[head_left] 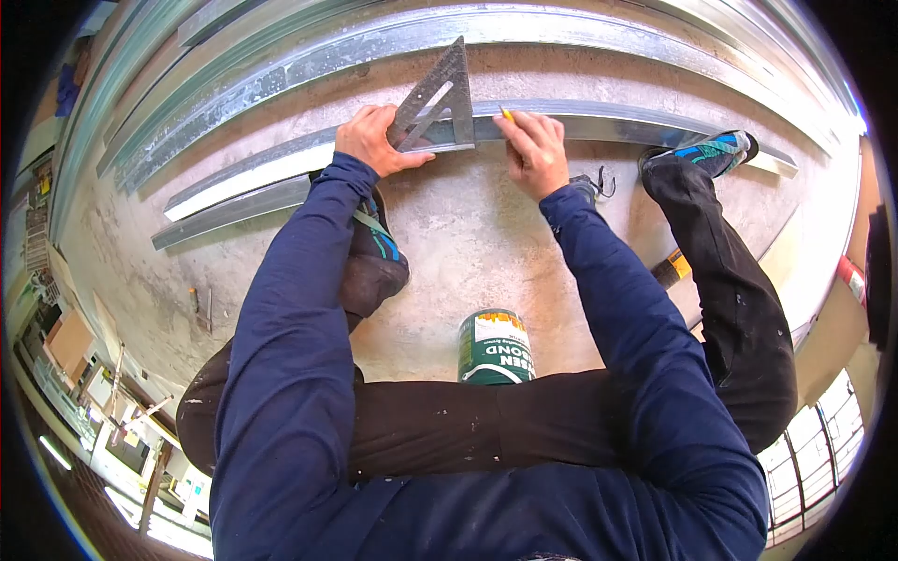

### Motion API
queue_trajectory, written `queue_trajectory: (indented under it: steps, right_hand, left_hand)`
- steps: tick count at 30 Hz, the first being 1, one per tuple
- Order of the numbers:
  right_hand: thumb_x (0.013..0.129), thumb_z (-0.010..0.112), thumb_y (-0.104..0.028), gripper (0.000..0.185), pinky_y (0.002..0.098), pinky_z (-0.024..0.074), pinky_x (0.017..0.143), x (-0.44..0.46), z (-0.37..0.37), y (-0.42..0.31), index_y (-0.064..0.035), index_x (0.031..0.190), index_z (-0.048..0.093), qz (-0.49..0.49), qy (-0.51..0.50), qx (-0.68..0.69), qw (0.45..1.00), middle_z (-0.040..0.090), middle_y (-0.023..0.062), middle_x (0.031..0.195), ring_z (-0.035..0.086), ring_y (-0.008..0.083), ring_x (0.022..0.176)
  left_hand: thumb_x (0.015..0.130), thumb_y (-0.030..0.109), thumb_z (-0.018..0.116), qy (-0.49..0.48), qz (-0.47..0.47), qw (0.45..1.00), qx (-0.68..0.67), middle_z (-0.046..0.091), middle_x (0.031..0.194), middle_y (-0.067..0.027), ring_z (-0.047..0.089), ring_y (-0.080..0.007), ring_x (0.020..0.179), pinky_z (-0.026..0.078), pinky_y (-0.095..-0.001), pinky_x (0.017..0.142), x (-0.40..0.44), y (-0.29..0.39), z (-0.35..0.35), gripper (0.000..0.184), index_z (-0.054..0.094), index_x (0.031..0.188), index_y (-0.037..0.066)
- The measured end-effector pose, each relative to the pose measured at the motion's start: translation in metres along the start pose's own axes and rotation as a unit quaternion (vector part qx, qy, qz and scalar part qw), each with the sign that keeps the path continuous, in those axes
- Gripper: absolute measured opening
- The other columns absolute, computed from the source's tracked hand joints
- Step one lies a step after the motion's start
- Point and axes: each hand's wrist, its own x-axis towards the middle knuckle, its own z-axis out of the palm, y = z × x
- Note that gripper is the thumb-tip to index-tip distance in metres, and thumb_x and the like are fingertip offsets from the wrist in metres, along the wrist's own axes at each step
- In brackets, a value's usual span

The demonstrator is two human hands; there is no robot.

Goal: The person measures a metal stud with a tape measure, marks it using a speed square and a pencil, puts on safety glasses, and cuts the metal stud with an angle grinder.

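Observation:
A dark triangular speed square point(459, 93) lies across a long silver metal channel point(608, 126) on the concrete floor. My left hand point(376, 142) grips the square's left side, thumb stretched along its lower edge. To the right of the square, my right hand point(538, 154) pinches a yellow pencil point(508, 116), of which only a short end shows beyond the fingers. That end is close to the channel, but I cannot tell whether it touches. A second, shorter metal channel point(234, 213) lies on the near side, partly hidden by my left arm.
Several more long metal channels point(374, 49) lie along the far side. A green bucket point(496, 351) stands between my legs. A yellow and black object point(672, 268) lies by my right leg, and small scraps point(209, 309) lie at the left. My shoe point(716, 154) is beside the channel's right end.

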Motion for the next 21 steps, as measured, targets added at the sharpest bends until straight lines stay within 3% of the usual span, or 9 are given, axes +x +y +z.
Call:
queue_trajectory:
  steps: [4,7,9,21]
  right_hand:
    - [0.08,0.07,0.0,0.046,0.0388,0.0457,0.085,-0.007,0.015,-0.018,-0.0111,0.124,0.065,0.017,-0.003,0.046,0.999,0.068,0.0064,0.106,0.063,0.0252,0.095]
    - [0.087,0.07,-0.006,0.039,0.0382,0.0447,0.079,-0.008,0.023,-0.03,-0.01,0.125,0.06,0.116,0.002,0.068,0.991,0.065,0.005,0.085,0.063,0.0234,0.081]
    - [0.088,0.069,-0.007,0.038,0.0383,0.0446,0.079,-0.007,0.027,-0.036,-0.0093,0.124,0.059,0.132,0.009,0.077,0.988,0.065,0.0056,0.085,0.063,0.024,0.08]
    - [0.091,0.068,-0.011,0.028,0.0391,0.0425,0.085,-0.007,0.036,-0.04,-0.0094,0.118,0.059,0.149,0.005,0.072,0.986,0.068,0.0083,0.091,0.065,0.0259,0.083]
  left_hand:
    - [0.054,0.06,0.091,0.012,0.003,1.0,0.014,0.069,0.087,-0.0092,0.068,-0.0249,0.078,0.056,-0.0362,0.068,0.001,0.002,0.001,0.08,0.071,0.108,0.005]
    - [0.053,0.062,0.091,0.012,0.009,1.0,0.022,0.067,0.083,-0.0083,0.067,-0.0239,0.075,0.056,-0.0358,0.066,0.001,0.002,0.001,0.081,0.071,0.106,0.004]
    - [0.056,0.067,0.087,-0.005,-0.008,0.999,0.035,0.068,0.079,-0.0078,0.066,-0.0238,0.078,0.057,-0.0358,0.066,0.001,0.002,0.001,0.074,0.068,0.091,0.004]
    - [0.057,0.066,0.087,0.014,0.018,0.999,0.029,0.066,0.076,-0.0081,0.065,-0.0242,0.076,0.056,-0.036,0.063,0.002,0.002,0.001,0.073,0.066,0.087,0.004]
